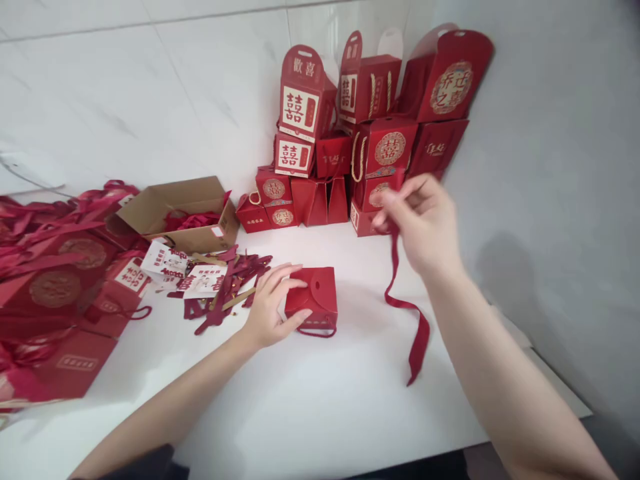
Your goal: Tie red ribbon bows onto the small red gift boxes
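Observation:
A small red gift box (324, 293) with a folded top and a cord handle at its front sits on the white table. My left hand (273, 307) grips it from the left side, fingers over the top and thumb at the front edge. Raised to the right of the box, my right hand (423, 220) pinches a dark red ribbon (400, 303). The ribbon hangs down in a loose curve, its lower end near the tabletop, apart from the box.
Stacked red gift boxes (300, 110) stand against the wall. A cardboard box (175, 193) holding red ribbon is at the back left. Before it lie white printed cards (205, 281) and dark red strips (233, 277). Ribboned red boxes (55, 287) crowd the left. A grey wall (560, 200) rises at right.

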Motion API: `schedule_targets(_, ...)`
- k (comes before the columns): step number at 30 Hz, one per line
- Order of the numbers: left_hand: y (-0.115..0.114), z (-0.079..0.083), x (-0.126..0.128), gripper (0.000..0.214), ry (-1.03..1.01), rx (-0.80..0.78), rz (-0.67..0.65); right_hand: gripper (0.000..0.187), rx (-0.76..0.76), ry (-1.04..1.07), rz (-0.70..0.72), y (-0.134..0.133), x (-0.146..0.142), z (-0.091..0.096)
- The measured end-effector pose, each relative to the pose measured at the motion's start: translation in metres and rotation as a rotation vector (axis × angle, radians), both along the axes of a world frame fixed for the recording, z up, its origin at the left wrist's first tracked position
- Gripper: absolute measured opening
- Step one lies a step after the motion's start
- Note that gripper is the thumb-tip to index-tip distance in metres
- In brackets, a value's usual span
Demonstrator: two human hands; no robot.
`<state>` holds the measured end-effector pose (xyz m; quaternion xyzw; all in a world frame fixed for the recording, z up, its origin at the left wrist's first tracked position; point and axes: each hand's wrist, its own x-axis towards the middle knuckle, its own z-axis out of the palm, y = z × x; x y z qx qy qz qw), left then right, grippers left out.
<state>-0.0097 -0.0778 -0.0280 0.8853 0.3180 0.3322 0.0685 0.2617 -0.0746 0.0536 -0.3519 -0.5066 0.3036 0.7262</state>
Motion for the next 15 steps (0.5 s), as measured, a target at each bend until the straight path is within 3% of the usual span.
schedule_targets(5,0.0,-0.01,0.002,0.047,-0.029,-0.017,-0.056,0.014,-0.161,-0.468,0.119,-0.021,-0.028,-0.064)
schedule_targets(7,0.0,-0.014,0.004,0.048,-0.038,0.037,-0.071,0.018,-0.211,-0.493,0.19,-0.027,-0.031,-0.076)
schedule_targets(12,0.003,-0.022,0.005,0.045,-0.022,0.157,-0.097,0.022,-0.32,-0.371,0.405,-0.03,-0.027,-0.072)
schedule_targets(15,0.005,-0.021,-0.001,0.047,-0.124,0.133,-0.076,0.028,-0.354,-0.322,0.437,-0.031,-0.026,-0.068)
